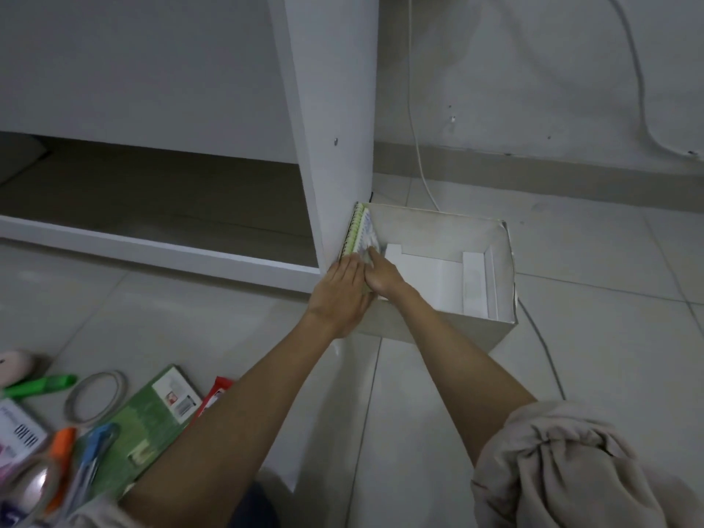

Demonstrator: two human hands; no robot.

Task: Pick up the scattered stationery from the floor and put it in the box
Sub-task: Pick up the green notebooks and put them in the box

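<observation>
A white cardboard box [491,261] stands on the tiled floor beside a cabinet. A spiral notebook [360,232] with a green edge stands upright against the box's left wall. My left hand [341,293] lies flat against the outside of that wall, at the notebook's near end. My right hand [383,274] reaches inside the box and its fingers press on the notebook's cover. At the bottom left the floor holds a green book [152,424], a tape ring [97,394], a green marker [40,386], an orange marker [63,451] and a blue pen [95,451].
A white cabinet panel [335,127] rises just left of the box. A cable [417,146] hangs down the wall behind it, and another cable [544,356] runs over the floor to the right. A red packet [217,394] and a barcoded pack [21,432] lie among the stationery.
</observation>
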